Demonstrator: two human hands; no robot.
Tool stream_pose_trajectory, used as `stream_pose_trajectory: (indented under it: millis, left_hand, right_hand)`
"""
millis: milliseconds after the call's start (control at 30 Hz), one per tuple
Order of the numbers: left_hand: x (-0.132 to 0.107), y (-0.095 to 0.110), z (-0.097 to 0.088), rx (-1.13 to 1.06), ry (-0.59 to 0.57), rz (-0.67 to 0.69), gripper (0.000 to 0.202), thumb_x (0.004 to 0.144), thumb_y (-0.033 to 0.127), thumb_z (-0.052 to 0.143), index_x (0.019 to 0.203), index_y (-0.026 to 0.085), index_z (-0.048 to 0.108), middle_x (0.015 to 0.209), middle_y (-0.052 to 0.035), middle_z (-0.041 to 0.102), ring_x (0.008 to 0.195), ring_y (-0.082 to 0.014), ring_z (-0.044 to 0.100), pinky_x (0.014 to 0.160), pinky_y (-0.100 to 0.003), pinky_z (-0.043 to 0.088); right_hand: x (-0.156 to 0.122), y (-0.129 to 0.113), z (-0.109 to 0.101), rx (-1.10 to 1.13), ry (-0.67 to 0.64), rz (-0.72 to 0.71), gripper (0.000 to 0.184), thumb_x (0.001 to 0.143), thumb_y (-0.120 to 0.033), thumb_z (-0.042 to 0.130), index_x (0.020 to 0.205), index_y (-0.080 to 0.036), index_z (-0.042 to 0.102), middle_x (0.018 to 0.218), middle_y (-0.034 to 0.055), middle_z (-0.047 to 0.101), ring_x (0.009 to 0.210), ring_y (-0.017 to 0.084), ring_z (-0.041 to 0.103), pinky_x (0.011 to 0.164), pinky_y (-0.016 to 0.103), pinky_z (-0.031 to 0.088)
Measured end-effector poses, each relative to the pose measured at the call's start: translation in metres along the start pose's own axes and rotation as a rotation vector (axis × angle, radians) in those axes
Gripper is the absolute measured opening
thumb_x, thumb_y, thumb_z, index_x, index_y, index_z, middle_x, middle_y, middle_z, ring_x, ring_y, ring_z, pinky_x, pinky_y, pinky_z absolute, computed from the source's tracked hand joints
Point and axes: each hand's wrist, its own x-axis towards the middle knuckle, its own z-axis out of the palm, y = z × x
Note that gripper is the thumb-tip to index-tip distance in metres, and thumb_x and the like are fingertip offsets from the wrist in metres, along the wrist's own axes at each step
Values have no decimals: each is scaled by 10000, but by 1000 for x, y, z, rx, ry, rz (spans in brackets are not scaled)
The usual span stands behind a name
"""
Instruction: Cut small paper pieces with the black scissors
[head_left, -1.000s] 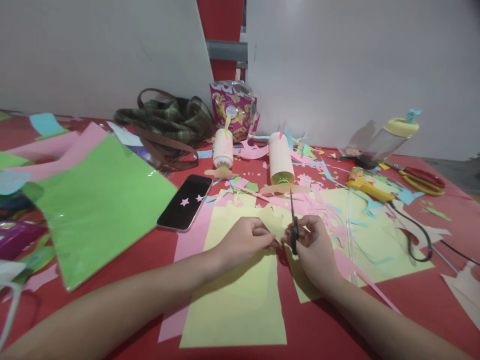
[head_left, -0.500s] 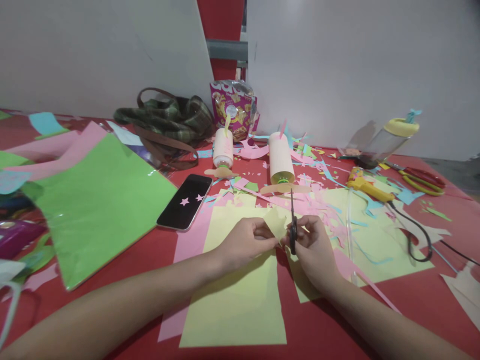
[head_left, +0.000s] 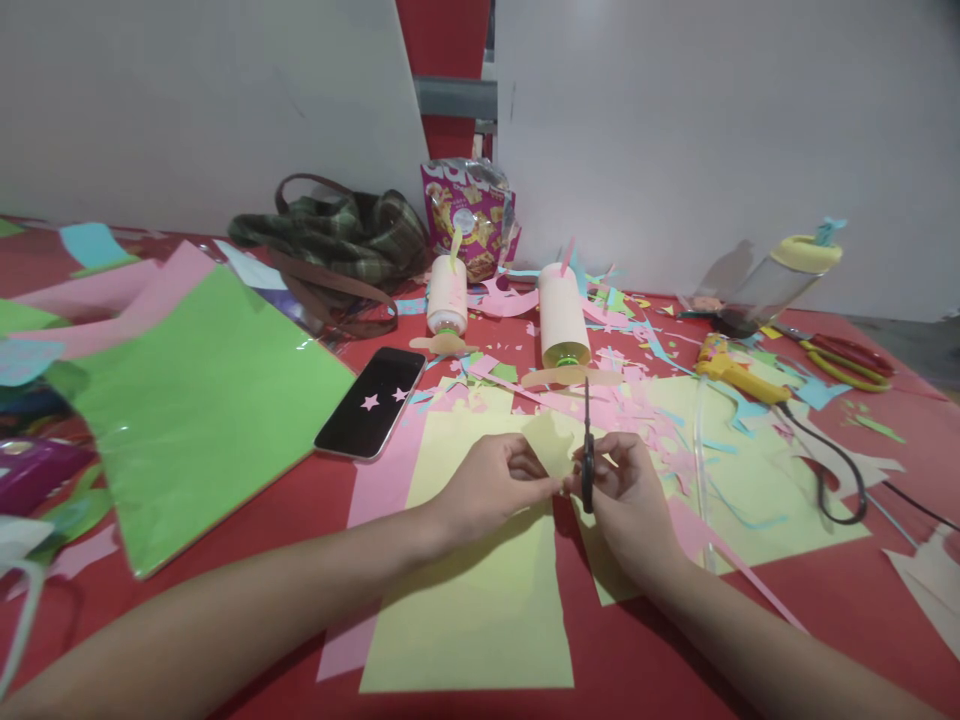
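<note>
Between the thumb and fingers of my left hand [head_left: 495,487] is a small pale yellow piece of paper [head_left: 551,445] with an uneven cut edge. My right hand [head_left: 626,505] is closed around the black-handled scissors [head_left: 588,470], whose blades point away from me, just right of the piece. The fingertips of both hands nearly meet at the paper's lower edge. Under my hands lies a large yellow sheet [head_left: 472,620], partly over a pink sheet [head_left: 341,640]. Two small pink paper stars [head_left: 370,402] rest on a dark phone [head_left: 375,415] to the left.
Two paper-covered tubes with propellers, one nearer [head_left: 562,315] and one smaller [head_left: 447,295], lie behind my hands amid paper scraps. A yellow glue gun [head_left: 739,375], red-and-green-handled scissors [head_left: 847,362] and a clear bottle [head_left: 776,285] are at right. Green paper [head_left: 202,420] covers the left.
Both hands keep almost the same place and grip. The small yellow piece has tilted slightly leftward, and the view has shifted a little.
</note>
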Motion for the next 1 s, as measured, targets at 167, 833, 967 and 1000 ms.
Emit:
stream_pose_trajectory:
  millis: [167,833,967,1000]
  left_hand:
    - [-2,3,3,18,73,-30,290,601,387,592,600,128,461,554,-5,527,531,-115,517,449,-207,357]
    - [1,4,-3,132,59,52,112,617,214,560,597,137,481,574,7,539,550,-104,522,490,-197,386]
    - [0,6,-2,136,68,87,108,627,210,553,606,142,471,580,11,530,556,-99,510,508,-200,389]
    - [-1,6,-2,117,61,92,106,636,211,547,618,143,468,587,11,529,565,-99,511,516,-199,391]
  right_hand:
    - [-1,1,1,48,-8,7,334,564,-39,601,721,-233,379,661,-64,487,552,63,466,518,184,415]
    - [-1,4,-2,-2,-54,-16,333,571,-67,594,759,-239,379,712,-45,496,588,87,494,533,220,428]
    - [-2,4,-2,24,-45,-2,333,572,-44,590,752,-236,385,706,-52,491,565,67,471,526,193,418]
    - [-2,4,-2,35,-39,2,331,576,-42,587,753,-237,385,711,-53,489,562,64,467,522,187,417]
